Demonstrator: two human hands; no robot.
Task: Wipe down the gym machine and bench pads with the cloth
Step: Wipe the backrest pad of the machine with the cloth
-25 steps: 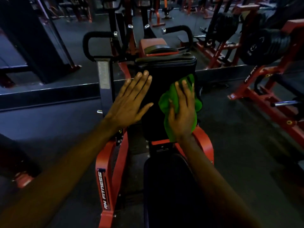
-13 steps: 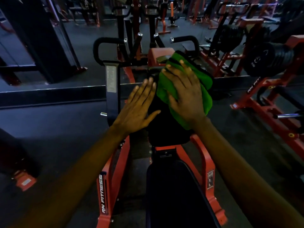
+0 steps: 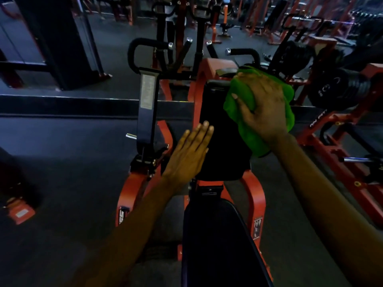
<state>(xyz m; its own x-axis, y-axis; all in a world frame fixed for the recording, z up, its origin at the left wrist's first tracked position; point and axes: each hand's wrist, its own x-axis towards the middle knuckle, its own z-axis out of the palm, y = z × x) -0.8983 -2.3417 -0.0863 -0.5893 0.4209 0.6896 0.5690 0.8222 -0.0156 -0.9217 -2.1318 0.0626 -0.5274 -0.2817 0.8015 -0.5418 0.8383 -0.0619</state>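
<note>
The red-framed gym machine point(image 3: 251, 195) fills the middle of the view, running from 6 o'clock up to 12 o'clock over dark rubber flooring point(image 3: 68, 154). Its long black seat pad point(image 3: 219, 245) lies at 6 o'clock, and just above that the upright black chest pad point(image 3: 219, 141) stands at the centre. Two black curved handles point(image 3: 143, 43) rise behind the chest pad at about 11 and 1 o'clock. At 3 o'clock, well apart from the machine, black weight plates point(image 3: 335, 90) hang on another red rack.

The green cloth point(image 3: 246, 129) drapes over the chest pad's upper right corner, at about 1 o'clock from centre. The right hand point(image 3: 263, 108) lies flat on top of the cloth with fingers spread, pressing it against the pad. The left hand point(image 3: 189, 154) rests open against the chest pad's left edge at about 7 o'clock from the cloth, fingers straight and close together, holding nothing.
</note>
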